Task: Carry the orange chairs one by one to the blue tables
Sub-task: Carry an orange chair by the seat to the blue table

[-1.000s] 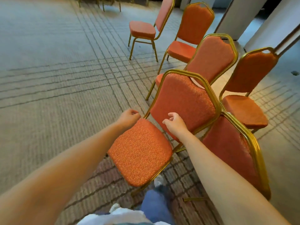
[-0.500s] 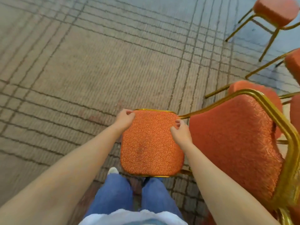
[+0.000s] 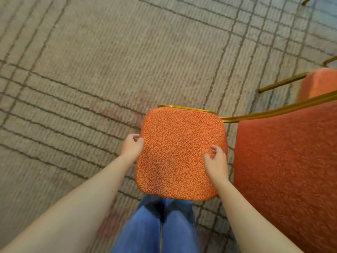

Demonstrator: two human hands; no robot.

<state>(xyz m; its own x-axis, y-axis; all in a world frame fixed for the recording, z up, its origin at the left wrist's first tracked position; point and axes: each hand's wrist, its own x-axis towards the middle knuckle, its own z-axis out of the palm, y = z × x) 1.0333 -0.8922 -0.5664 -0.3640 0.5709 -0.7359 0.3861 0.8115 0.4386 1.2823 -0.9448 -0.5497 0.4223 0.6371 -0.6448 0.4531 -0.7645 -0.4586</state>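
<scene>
Left hand [image 3: 132, 147] and right hand [image 3: 217, 161] clasp the orange chair [image 3: 180, 152] seat's edges — a loose side-grip risks tipping it against the neighbouring chair [image 3: 288, 161].

The orange patterned chair seat [image 3: 180, 154] sat over the grey lined carpet [image 3: 91, 61], its padded orange backrest [image 3: 286, 170] to the right — another orange chair [image 3: 319, 83] behind that.

your chair seat [image 3: 180, 154] is orange with red squiggly lines and a gold edge. the carpet [image 3: 109, 57] is tan with dark crossing lines. your pants [image 3: 156, 227] are blue.
</scene>
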